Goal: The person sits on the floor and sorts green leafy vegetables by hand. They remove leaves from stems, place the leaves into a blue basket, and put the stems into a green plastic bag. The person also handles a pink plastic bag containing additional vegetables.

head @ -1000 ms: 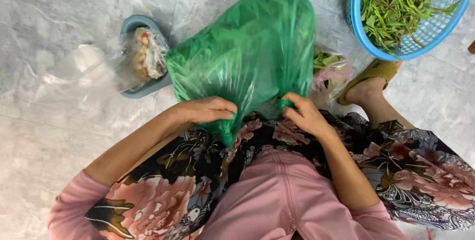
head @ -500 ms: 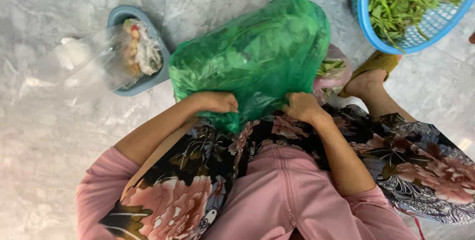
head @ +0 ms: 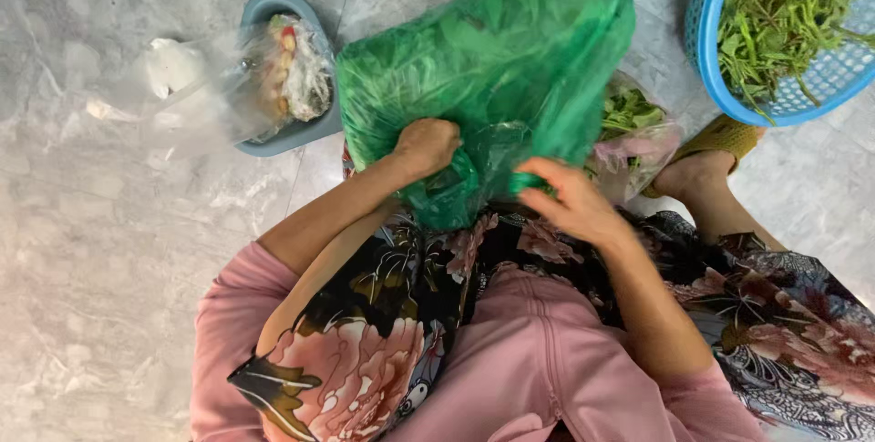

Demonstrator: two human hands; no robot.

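A large green plastic bag [head: 492, 59] full of leafy greens rests against my lap on the grey floor. My left hand [head: 424, 146] is closed around the bunched mouth of the bag at its near edge. My right hand [head: 565, 200] touches the bag's lower right part, fingers spread and partly curled on the plastic.
A blue plastic basket [head: 706, 50] of green stems sits at the top right. A grey basin [head: 287, 128] with a clear bag of scraps [head: 292, 73] lies at the upper left. A small clear bag of greens [head: 633, 132] sits by my sandalled foot [head: 706, 164].
My left hand has gathered the bag's mouth tighter. My right hand has loosened and slid down to the right. The view has shifted slightly.
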